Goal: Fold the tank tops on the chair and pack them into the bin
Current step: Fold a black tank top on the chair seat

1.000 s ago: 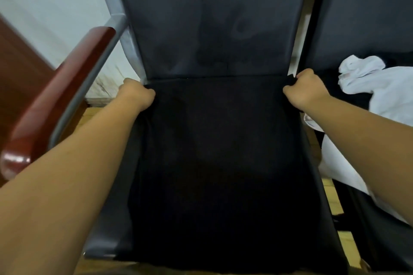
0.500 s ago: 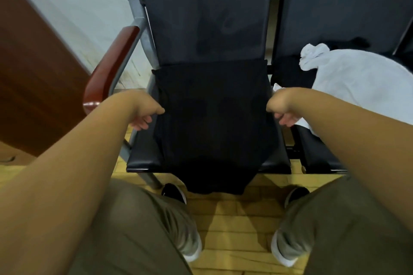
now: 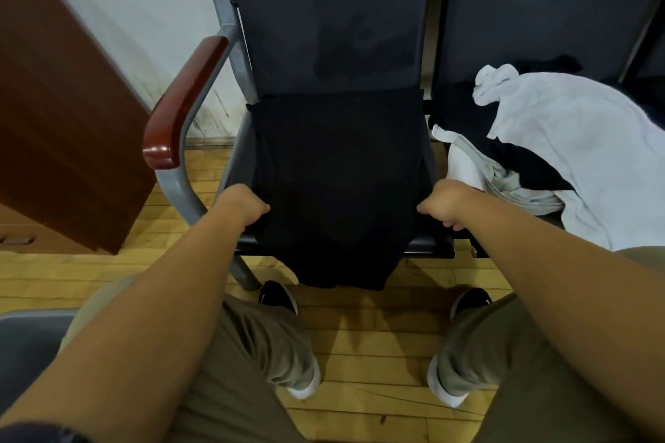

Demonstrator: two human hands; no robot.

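– Left hand (image 3: 248, 205) is curled tight on the left side edge of the black tank top (image 3: 334, 169), right hand (image 3: 444, 205) clamped the same way on the right edge, both about halfway along the chair seat (image 3: 430, 247)
– And the hem?
– It hangs off the front edge of the seat, toward the shoes (image 3: 277, 298). That is my first worry: with that much cloth dangling, a pull on one side alone would probably drag the whole top forward onto the floor (image 3: 360, 334)
– What about the fold itself?
– The top lies flat on the seat. If the two hands lift unevenly, I'd expect a skewed fold, or thin fabric bunching in the middle
– Anything beside it?
– White tank tops (image 3: 561, 140) lie heaped on the next seat, one loose end near the right hand. A wide swing could snag it and pull it across. The wooden armrest (image 3: 183, 101) stands close on the left, and the top's far edge sits at the foot of the backrest (image 3: 334, 18)
– And the bin?
– I cannot pick it out from here, so packing waits
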